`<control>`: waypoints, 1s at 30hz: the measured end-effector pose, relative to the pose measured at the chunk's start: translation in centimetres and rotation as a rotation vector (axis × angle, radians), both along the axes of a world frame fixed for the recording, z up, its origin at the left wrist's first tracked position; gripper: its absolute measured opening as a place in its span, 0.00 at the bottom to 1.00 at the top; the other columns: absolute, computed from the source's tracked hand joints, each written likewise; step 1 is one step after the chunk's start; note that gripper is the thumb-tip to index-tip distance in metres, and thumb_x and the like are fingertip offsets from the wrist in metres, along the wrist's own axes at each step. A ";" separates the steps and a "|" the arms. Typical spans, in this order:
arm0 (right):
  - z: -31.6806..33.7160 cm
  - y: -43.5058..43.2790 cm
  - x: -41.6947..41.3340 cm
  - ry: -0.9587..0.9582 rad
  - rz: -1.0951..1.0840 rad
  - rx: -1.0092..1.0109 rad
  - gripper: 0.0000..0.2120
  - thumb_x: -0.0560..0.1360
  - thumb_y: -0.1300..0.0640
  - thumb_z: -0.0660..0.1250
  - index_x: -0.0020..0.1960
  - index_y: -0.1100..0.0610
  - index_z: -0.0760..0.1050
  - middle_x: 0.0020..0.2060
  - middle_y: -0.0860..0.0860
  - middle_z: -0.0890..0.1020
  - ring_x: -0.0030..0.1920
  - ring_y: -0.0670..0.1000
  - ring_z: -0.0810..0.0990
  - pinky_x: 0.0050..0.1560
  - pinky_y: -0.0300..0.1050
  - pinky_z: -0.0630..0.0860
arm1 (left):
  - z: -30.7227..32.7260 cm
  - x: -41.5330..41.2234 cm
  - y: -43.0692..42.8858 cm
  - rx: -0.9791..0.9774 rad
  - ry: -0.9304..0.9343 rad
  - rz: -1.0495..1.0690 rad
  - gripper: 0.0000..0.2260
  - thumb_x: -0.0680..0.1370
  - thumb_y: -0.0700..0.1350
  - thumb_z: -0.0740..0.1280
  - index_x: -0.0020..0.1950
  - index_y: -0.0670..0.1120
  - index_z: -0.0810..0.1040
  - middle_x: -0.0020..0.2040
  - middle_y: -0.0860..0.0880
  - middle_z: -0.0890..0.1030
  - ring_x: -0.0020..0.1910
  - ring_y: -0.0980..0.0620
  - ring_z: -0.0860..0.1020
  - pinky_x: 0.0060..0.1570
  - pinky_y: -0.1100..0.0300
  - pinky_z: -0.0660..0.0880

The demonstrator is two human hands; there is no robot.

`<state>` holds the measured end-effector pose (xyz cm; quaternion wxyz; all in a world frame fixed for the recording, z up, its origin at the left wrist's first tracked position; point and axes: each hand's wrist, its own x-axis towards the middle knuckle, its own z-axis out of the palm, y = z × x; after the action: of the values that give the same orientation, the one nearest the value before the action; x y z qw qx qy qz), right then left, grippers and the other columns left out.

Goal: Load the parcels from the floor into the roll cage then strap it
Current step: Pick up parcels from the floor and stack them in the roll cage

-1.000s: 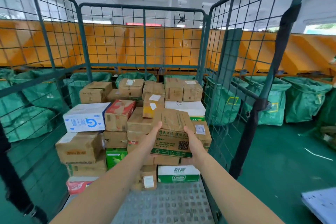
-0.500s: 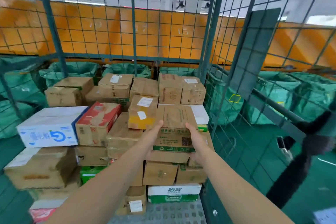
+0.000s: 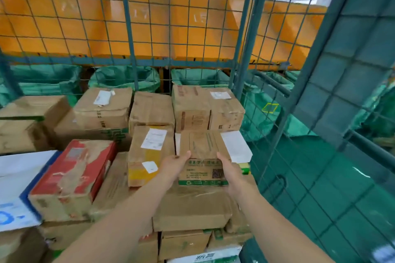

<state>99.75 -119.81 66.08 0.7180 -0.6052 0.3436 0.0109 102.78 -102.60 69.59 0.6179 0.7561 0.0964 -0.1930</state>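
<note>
A small brown cardboard parcel (image 3: pixel 202 153) with a green band and a QR code lies on top of a white box (image 3: pixel 236 147) inside the green wire roll cage (image 3: pixel 241 64). My left hand (image 3: pixel 174 165) grips its left side with the thumb on top. My right hand (image 3: pixel 229 172) grips its right side the same way. Both arms reach forward into the cage. Around the parcel, the stack holds several brown cartons, among them a taped box with a white label (image 3: pixel 149 151) right beside my left hand.
A red and brown carton (image 3: pixel 74 177) and a white and blue box (image 3: pixel 19 186) lie on the stack to the left. Two cartons (image 3: pixel 207 107) stand against the cage's back mesh. Green bags (image 3: pixel 124 78) and an orange wall sit behind the cage. The right mesh wall (image 3: pixel 320 113) is close.
I have stepped closer to the cage and carried the parcel forward and up onto the top of the stack. Both hands keep the same hold on its sides.
</note>
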 end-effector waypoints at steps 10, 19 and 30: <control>-0.3 -2.7 9.9 0.108 0.218 -0.381 0.28 0.71 0.33 0.62 0.61 0.51 0.76 0.55 0.50 0.80 0.59 0.58 0.76 0.66 0.59 0.72 | -1.8 9.6 -2.1 -0.011 0.126 0.077 0.10 0.80 0.49 0.66 0.53 0.45 0.69 0.44 0.48 0.79 0.45 0.44 0.84 0.52 0.48 0.81; -2.5 -3.2 15.1 0.061 0.210 -0.187 0.12 0.80 0.61 0.62 0.62 0.57 0.76 0.52 0.53 0.82 0.46 0.50 0.80 0.39 0.41 0.78 | -4.7 14.5 -3.3 0.139 0.073 0.117 0.10 0.78 0.33 0.63 0.45 0.49 0.76 0.49 0.43 0.82 0.46 0.42 0.84 0.50 0.46 0.81; -1.2 -3.6 14.3 0.072 0.342 -0.149 0.12 0.80 0.61 0.62 0.63 0.53 0.73 0.55 0.51 0.81 0.55 0.52 0.80 0.59 0.48 0.78 | -5.0 15.4 -3.5 0.268 -0.011 0.115 0.06 0.73 0.40 0.62 0.48 0.49 0.73 0.41 0.45 0.82 0.34 0.46 0.81 0.44 0.47 0.81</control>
<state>114.06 -123.45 64.89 0.6462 -0.7055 0.2609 0.1291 118.20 -106.08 64.62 0.5219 0.8261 0.1612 -0.1387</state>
